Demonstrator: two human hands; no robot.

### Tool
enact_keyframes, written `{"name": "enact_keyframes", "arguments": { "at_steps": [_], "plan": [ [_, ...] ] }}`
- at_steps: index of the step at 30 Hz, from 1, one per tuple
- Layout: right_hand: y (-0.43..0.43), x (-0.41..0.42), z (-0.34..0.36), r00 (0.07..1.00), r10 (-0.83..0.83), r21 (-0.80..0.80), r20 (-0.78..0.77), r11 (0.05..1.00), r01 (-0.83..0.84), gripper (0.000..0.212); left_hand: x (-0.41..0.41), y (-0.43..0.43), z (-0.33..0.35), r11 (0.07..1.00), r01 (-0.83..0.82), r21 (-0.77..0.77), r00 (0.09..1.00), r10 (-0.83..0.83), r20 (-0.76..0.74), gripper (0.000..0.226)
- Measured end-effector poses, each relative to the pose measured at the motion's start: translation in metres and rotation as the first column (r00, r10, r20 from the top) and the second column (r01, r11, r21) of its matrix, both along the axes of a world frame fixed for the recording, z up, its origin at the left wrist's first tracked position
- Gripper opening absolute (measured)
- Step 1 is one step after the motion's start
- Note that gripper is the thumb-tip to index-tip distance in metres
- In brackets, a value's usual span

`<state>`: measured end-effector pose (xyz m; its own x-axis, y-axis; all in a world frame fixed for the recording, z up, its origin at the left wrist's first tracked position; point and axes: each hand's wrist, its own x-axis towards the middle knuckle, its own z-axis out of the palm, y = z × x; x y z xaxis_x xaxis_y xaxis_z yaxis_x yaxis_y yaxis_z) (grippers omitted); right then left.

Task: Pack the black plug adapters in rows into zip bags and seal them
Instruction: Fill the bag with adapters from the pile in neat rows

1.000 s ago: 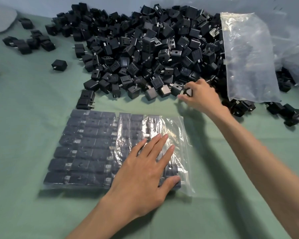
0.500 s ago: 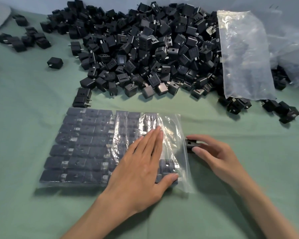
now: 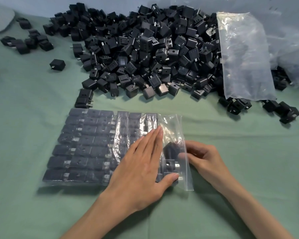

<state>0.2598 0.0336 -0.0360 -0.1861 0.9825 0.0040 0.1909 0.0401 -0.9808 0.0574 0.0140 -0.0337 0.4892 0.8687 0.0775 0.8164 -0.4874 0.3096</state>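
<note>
There, the fingers [image 3: 195, 149] of the right hand [image 3: 205, 159] pinch one black adapter [image 3: 170, 150] inside the mouth of the zip bag [image 3: 173, 125], left hand [image 3: 141, 169] pressing flat on it, seven packed rows, bag lengthwise left-to-right on the worktop [image 3: 24, 135], mouth rightward, below an uncountable heap [image 3: 145, 49] and one empty bag [image 3: 243, 57].

Clear zip bag [image 3: 173, 125] lying flat, black plug adapters [image 3: 86, 150] rowed inside, mouth open
</note>
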Motion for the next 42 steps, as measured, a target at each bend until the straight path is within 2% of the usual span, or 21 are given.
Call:
{"name": "enact_keyframes", "arguments": {
  "at_steps": [4,8,10,13,15,17,18,19,20,21,22,23,24,26,27,29,33,35,38,40,42],
  "plan": [
    [0.012,-0.003,0.001,0.998,-0.027,-0.109,-0.057,0.994,0.021,0.027,0.0,0.0,-0.001,1.0,0.004,0.001,1.0,-0.004,-0.028,0.09],
    [0.017,0.0,0.007,0.984,0.175,-0.166,-0.028,0.97,-0.177,0.024,0.0,0.0,-0.001,1.0,0.005,-0.012,0.999,-0.006,-0.042,0.088],
    [0.018,-0.001,0.007,0.983,0.169,-0.204,-0.067,0.963,-0.179,0.04,0.0,0.0,-0.001,1.0,0.005,-0.009,0.999,-0.005,-0.048,0.086],
    [0.02,-0.006,0.004,0.989,0.046,-0.304,-0.139,0.949,-0.087,0.069,0.0,0.001,-0.002,1.0,0.029,-0.001,0.997,-0.029,-0.065,0.081],
    [0.023,-0.001,0.011,0.984,0.127,-0.354,-0.122,0.921,-0.162,0.07,0.001,0.002,-0.003,0.999,0.049,-0.002,0.995,-0.049,-0.084,0.075],
    [0.035,0.015,0.03,0.935,0.352,-0.403,-0.05,0.849,-0.341,0.063,0.001,0.002,-0.004,0.999,0.05,-0.01,0.994,-0.051,-0.094,0.073],
    [0.048,0.023,0.041,0.909,0.414,-0.401,0.05,0.842,-0.361,0.056,0.001,0.003,-0.004,0.999,0.047,-0.012,0.994,-0.048,-0.094,0.073],
    [0.064,0.029,0.053,0.907,0.381,-0.351,0.177,0.886,-0.304,0.046,0.002,0.003,-0.004,0.999,0.045,-0.012,0.995,-0.046,-0.092,0.073],
    [0.084,0.032,0.062,0.92,0.24,-0.227,0.31,0.958,-0.174,0.036,0.001,0.003,-0.004,0.999,0.042,-0.01,0.994,-0.043,-0.096,0.073],
    [0.106,0.032,0.068,0.913,0.026,-0.047,0.407,0.999,-0.008,0.027,0.002,0.003,-0.003,0.999,0.041,0.004,0.994,-0.04,-0.106,0.073],
    [0.129,0.027,0.071,0.868,-0.175,0.145,0.464,0.982,0.12,0.019,0.002,0.003,-0.001,0.999,0.042,0.019,0.992,-0.04,-0.121,0.073],
    [0.15,0.018,0.072,0.795,-0.297,0.287,0.528,0.944,0.162,0.016,0.002,0.004,0.0,0.999,0.043,0.029,0.991,-0.039,-0.129,0.072],
    [0.169,0.007,0.068,0.709,-0.332,0.35,0.623,0.928,0.127,0.022,0.001,0.003,0.001,0.998,0.043,0.04,0.991,-0.038,-0.127,0.07],
    [0.197,-0.012,0.051,0.492,-0.236,0.274,0.838,0.962,-0.006,0.034,0.001,0.004,-0.001,0.997,0.049,0.055,0.992,-0.042,-0.116,0.069],
    [0.205,-0.018,0.043,0.406,-0.208,0.239,0.89,0.971,-0.028,0.033,0.001,0.004,-0.002,0.997,0.052,0.062,0.993,-0.045,-0.113,0.069],
    [0.208,-0.023,0.032,0.348,-0.222,0.246,0.911,0.969,-0.026,0.03,0.001,0.004,-0.003,0.996,0.056,0.07,0.993,-0.048,-0.111,0.069],
    [0.176,0.001,0.034,0.392,-0.264,0.306,0.881,0.951,-0.047,0.045,0.001,0.004,-0.002,0.996,0.06,0.066,0.991,-0.052,-0.121,0.069],
    [0.146,0.021,0.037,0.503,-0.234,0.304,0.832,0.951,-0.061,0.041,0.0,0.004,-0.001,0.997,0.051,0.057,0.991,-0.044,-0.129,0.07],
    [0.088,0.041,0.036,0.701,-0.109,0.212,0.705,0.975,-0.061,0.026,0.0,0.003,-0.004,0.998,0.055,0.04,0.991,-0.05,-0.121,0.071],
    [0.057,0.041,0.029,0.775,-0.054,0.152,0.63,0.987,-0.054,0.016,0.0,0.004,-0.004,0.998,0.057,0.033,0.992,-0.053,-0.116,0.07],
    [0.04,0.039,0.02,0.794,-0.101,0.149,0.599,0.989,0.014,0.024,-0.001,0.004,-0.004,0.998,0.061,0.027,0.991,-0.057,-0.117,0.07]
  ]
}}
